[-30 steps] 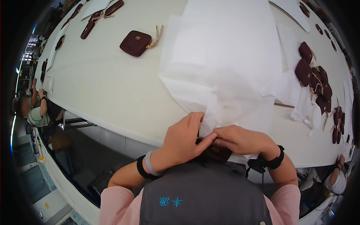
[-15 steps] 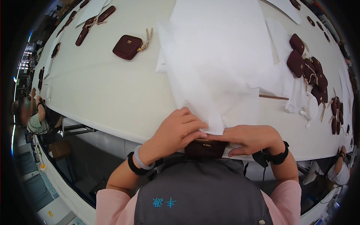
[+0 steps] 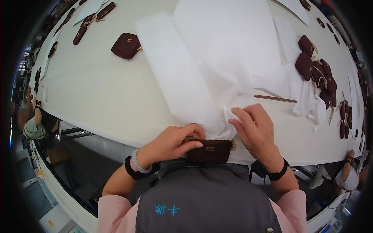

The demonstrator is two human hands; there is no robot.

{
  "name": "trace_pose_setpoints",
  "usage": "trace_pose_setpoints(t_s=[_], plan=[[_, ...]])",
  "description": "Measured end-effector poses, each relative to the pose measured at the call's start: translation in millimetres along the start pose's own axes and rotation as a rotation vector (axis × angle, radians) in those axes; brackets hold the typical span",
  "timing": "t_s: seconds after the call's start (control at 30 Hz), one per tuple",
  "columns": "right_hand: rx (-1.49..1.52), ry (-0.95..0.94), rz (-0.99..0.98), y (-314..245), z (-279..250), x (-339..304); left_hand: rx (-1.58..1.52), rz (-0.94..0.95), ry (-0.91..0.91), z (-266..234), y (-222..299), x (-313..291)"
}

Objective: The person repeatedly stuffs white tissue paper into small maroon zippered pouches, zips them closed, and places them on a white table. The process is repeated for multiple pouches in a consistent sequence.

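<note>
A dark burgundy zip pouch stands at the table's front edge, close to my body, its zipped top facing up. My left hand grips its upper left corner, thumb on the front and fingers behind. White tissue paper spreads over the table and bunches at the pouch's top edge; I cannot tell how much lies inside. Above the pouch's right end, my right hand pinches a crumpled fold of this paper between thumb and fingers. A beige cord shows at the pouch's right side.
Another burgundy pouch lies at the far left, partly beside the paper. Several more pouches are piled at the right, near a white roll. A thin brown stick pokes from under the paper. People sit at both sides.
My right hand has risen off the pouch with a fold of paper. My left hand has shifted down and left onto the pouch's corner. The long paper strip has swung left.
</note>
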State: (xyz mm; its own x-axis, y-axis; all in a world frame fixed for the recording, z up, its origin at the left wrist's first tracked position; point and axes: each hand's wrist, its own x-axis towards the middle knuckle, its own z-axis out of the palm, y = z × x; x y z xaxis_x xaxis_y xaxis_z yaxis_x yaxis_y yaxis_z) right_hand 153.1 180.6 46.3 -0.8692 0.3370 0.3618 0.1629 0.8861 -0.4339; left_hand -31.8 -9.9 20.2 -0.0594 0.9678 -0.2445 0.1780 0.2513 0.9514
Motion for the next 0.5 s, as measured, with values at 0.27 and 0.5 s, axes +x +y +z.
trace_pose_setpoints(t_s=[0.27,0.5], plan=[[0.358,-0.173,0.668,-14,0,-30,-0.109,0.165,0.13,8,-18,-13],[0.431,-0.041,0.622,-9,23,-27,0.002,0.14,0.236,6,-10,-16]])
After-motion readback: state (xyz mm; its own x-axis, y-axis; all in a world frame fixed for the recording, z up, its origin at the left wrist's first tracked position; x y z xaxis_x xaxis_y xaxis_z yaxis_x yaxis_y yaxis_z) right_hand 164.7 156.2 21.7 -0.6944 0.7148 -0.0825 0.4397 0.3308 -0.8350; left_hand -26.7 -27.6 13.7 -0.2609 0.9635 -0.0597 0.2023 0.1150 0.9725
